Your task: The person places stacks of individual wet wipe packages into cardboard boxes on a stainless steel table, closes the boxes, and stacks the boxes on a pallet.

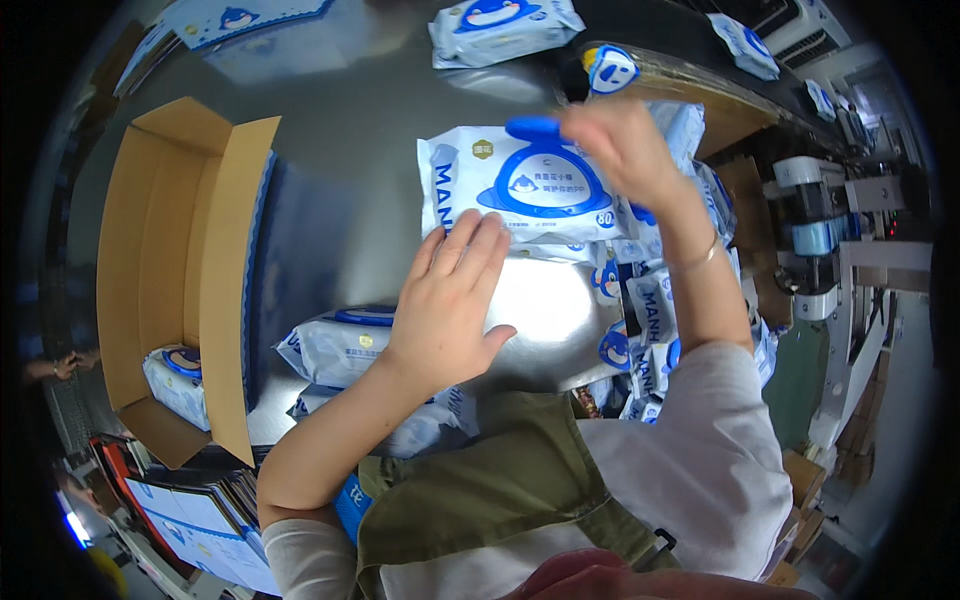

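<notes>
A white and blue wet-wipe pack (465,169) lies flat on the metal table before me, its blue lid frame surrounding a white printed panel. My left hand (457,300) rests palm down, fingertips on the pack's near edge and thumb spread. Over the pack's far right corner is my right hand (626,146), blurred and with curled fingers. A blue plastic lid (532,127) sticks out from its fingertips above the frame; whether it is joined to the pack is unclear. Another wipe pack (337,345) lies beside my left wrist, with one more pack (427,431) partly hidden under my forearm.
At left stands an open cardboard box (169,247) with one wipe pack (180,382) inside. Several packs (649,315) are heaped at right by whale-shaped pieces (615,345). A pack (502,34) sits at the far side. Flat printed cartons (202,525) are stacked lower left.
</notes>
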`<state>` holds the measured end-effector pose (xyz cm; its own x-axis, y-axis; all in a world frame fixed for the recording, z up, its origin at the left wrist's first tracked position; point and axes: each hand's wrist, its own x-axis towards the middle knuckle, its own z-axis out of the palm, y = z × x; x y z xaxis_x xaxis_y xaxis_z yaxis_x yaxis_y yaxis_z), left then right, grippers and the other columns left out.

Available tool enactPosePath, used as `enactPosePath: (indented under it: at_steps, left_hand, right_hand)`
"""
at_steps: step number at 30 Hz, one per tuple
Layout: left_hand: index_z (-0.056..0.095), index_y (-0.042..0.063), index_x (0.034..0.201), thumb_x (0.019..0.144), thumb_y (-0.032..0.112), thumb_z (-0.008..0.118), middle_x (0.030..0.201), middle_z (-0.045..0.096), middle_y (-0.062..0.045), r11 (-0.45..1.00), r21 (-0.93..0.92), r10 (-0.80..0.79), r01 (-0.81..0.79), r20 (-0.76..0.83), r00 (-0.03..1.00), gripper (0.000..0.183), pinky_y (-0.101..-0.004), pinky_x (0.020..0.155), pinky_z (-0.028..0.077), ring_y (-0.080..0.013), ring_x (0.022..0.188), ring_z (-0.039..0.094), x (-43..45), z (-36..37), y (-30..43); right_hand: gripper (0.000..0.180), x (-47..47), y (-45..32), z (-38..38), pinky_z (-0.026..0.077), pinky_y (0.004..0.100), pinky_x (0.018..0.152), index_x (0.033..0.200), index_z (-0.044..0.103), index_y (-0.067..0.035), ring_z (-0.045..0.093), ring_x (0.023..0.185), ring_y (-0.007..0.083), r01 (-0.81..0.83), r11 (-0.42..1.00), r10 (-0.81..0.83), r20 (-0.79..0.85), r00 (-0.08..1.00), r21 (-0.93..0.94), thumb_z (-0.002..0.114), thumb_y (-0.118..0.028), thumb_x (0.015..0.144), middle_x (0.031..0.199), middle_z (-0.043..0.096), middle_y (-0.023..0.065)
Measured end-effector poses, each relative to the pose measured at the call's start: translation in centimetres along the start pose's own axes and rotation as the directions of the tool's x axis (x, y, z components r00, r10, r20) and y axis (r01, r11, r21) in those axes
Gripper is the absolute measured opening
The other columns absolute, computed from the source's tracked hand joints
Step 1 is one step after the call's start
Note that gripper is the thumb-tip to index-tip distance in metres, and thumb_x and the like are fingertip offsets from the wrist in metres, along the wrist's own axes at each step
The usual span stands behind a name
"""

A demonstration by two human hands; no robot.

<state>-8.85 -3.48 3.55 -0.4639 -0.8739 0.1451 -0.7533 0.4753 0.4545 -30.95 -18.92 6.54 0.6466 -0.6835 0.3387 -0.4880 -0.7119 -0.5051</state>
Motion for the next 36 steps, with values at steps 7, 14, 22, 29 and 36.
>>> enactPosePath:
  at_steps: [7, 14, 22, 29, 36]
  left_hand:
    - [0.043, -0.003, 0.137, 0.062, 0.026, 0.081, 0.144, 0.040, -0.019, 0.999, 0.008, 0.033, -0.033, 0.008, 0.999, 0.088, -0.0483, 0.111, 0.028, -0.0364, 0.138, 0.032, -0.1, 0.2, -0.2]
    - [0.043, -0.003, 0.137, 0.060, 0.025, 0.082, 0.145, 0.039, -0.020, 0.999, 0.009, 0.042, -0.042, 0.009, 0.999, 0.091, -0.0492, 0.111, 0.027, -0.0373, 0.139, 0.031, -0.7, 0.6, -0.7]
    - [0.043, -0.003, 0.137, 0.059, 0.024, 0.082, 0.145, 0.039, -0.021, 0.998, 0.005, 0.060, -0.060, -0.011, 0.998, 0.091, -0.0493, 0.111, 0.027, -0.0384, 0.138, 0.030, -0.8, 0.5, -0.6]
    - [0.043, -0.002, 0.137, 0.059, 0.023, 0.081, 0.145, 0.039, -0.021, 0.998, 0.007, 0.059, -0.059, -0.012, 0.998, 0.090, -0.0487, 0.110, 0.028, -0.0382, 0.139, 0.030, -0.9, 0.6, -0.6]
    - [0.044, -0.001, 0.137, 0.060, 0.022, 0.082, 0.145, 0.040, -0.019, 0.999, 0.003, 0.046, -0.046, 0.001, 0.999, 0.089, -0.0448, 0.110, 0.031, -0.0372, 0.139, 0.032, -0.9, 0.6, -0.6]
  right_hand:
    - [0.051, 0.8, 2.7, 0.2, 0.042, 0.0276, 0.057, 0.087, 0.072, 0.002, 0.052, 0.060, 0.0109, -0.199, 0.919, 0.220, -0.025, 0.975, 0.340, 0.053, -0.045, 0.096, 0.064, 0.059, 0.0053]
    - [0.052, -1.9, 0.8, -0.8, 0.046, 0.0287, 0.063, 0.091, 0.071, 0.002, 0.058, 0.068, 0.0152, -0.273, 0.899, 0.275, 0.043, 0.960, 0.342, 0.052, -0.046, 0.095, 0.074, 0.066, 0.0095]
    - [0.048, -3.4, 0.8, 0.9, 0.047, 0.0284, 0.069, 0.095, 0.069, 0.003, 0.060, 0.073, 0.0160, -0.177, 0.885, 0.262, -0.145, 0.954, 0.431, 0.051, -0.041, 0.097, 0.079, 0.067, 0.0096]
    - [0.048, -3.1, 1.3, 0.5, 0.041, 0.0270, 0.062, 0.083, 0.065, 0.002, 0.047, 0.066, 0.0091, -0.217, 0.856, 0.288, -0.086, 0.954, 0.469, 0.049, -0.041, 0.098, 0.068, 0.057, 0.0003]
    - [0.044, -3.4, 1.4, 1.0, 0.044, 0.0267, 0.066, 0.091, 0.068, 0.003, 0.055, 0.071, 0.0106, -0.198, 0.858, 0.293, -0.134, 0.947, 0.473, 0.050, -0.037, 0.098, 0.075, 0.064, 0.0039]
